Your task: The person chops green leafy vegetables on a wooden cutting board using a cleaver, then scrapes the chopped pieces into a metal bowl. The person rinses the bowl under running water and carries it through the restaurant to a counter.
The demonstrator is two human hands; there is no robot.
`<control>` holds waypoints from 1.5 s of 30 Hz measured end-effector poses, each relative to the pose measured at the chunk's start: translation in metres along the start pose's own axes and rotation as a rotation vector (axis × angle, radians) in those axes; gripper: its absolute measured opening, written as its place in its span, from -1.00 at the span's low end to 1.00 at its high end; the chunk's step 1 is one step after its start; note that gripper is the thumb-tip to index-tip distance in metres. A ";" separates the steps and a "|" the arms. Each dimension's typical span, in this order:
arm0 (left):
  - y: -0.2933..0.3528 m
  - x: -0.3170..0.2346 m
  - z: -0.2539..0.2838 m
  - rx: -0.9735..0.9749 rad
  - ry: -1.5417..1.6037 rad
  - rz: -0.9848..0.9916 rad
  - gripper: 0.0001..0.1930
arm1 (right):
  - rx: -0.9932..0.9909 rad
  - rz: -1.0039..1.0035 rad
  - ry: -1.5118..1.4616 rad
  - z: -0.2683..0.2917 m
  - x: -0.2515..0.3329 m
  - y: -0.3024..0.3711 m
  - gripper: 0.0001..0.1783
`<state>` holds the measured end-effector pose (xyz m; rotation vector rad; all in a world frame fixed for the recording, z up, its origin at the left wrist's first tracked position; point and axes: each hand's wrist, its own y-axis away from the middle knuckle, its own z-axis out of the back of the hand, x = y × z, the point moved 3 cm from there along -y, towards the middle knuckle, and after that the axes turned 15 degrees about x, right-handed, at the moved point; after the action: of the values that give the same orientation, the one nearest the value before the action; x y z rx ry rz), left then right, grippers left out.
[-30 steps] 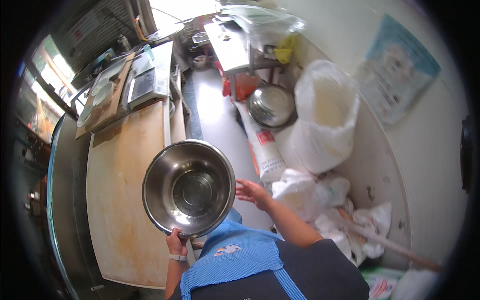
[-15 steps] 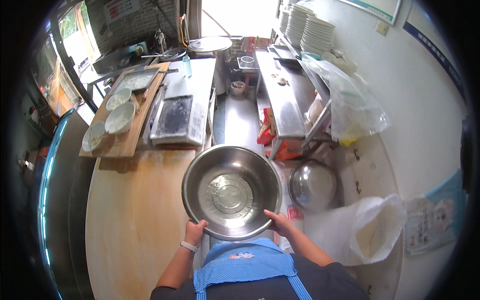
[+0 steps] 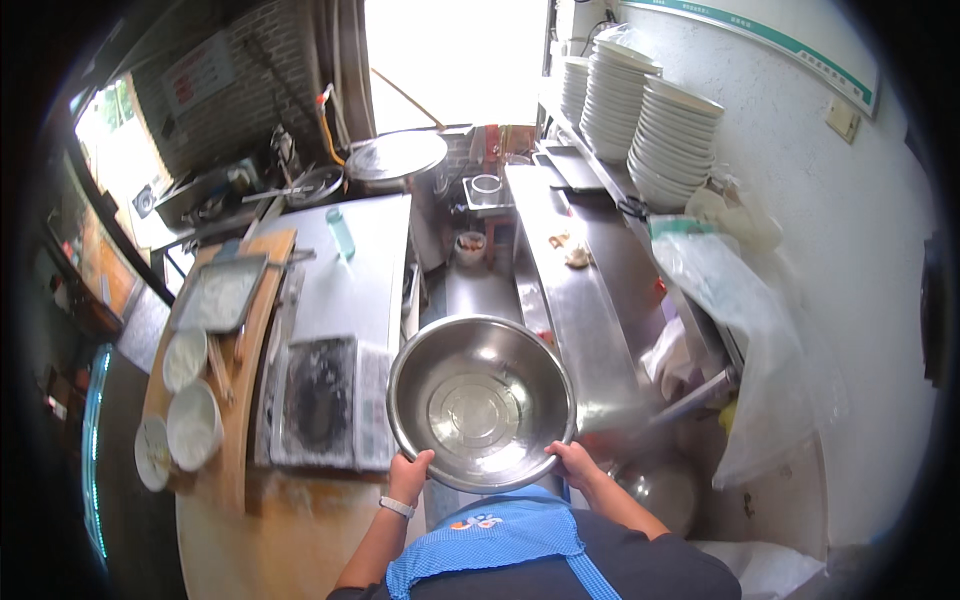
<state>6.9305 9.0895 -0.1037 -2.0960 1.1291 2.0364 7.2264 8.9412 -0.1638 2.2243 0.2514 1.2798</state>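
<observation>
Out in front of my blue apron I carry a large stainless steel basin (image 3: pixel 482 400) with both hands. A small amount of clear liquid seems to lie on its bottom. My left hand (image 3: pixel 409 478) grips the near left part of the rim, thumb over the top, with a pale band on the wrist. On the near right part of the rim my right hand (image 3: pixel 573 463) has its thumb over the edge too. The fingers below the rim are hidden on both sides.
To the left, a wooden board (image 3: pixel 262 340) carries white bowls (image 3: pixel 194 425) and a floury metal tray (image 3: pixel 222 292). A dark floury tray (image 3: pixel 318 395) lies beside it. At right stand a steel counter (image 3: pixel 575 310), stacked white plates (image 3: pixel 675 140) and a plastic bag (image 3: pixel 740 330). A narrow aisle (image 3: pixel 475 292) runs between.
I have moved forward between the counters, the basin still in both hands. The board, bowls and plate stacks now appear nearer, and the wooden table has slid toward the lower edge.
</observation>
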 end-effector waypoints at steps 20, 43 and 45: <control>-0.530 -0.203 0.217 -0.788 0.030 -0.528 -0.04 | 0.015 -0.142 0.163 -0.017 0.341 -0.414 -0.81; -0.674 -0.266 0.266 -1.296 -0.047 -0.385 -0.19 | 0.577 -0.414 0.584 -0.130 0.564 -0.884 -0.80; -0.678 -0.279 0.266 -1.362 -0.093 -0.381 -0.31 | 0.636 -0.442 0.624 -0.149 0.569 -0.915 -0.78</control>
<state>7.0600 9.8498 -0.2153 -2.1211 -0.9718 2.9003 7.5012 9.9931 -0.1887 1.9638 1.4697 1.7494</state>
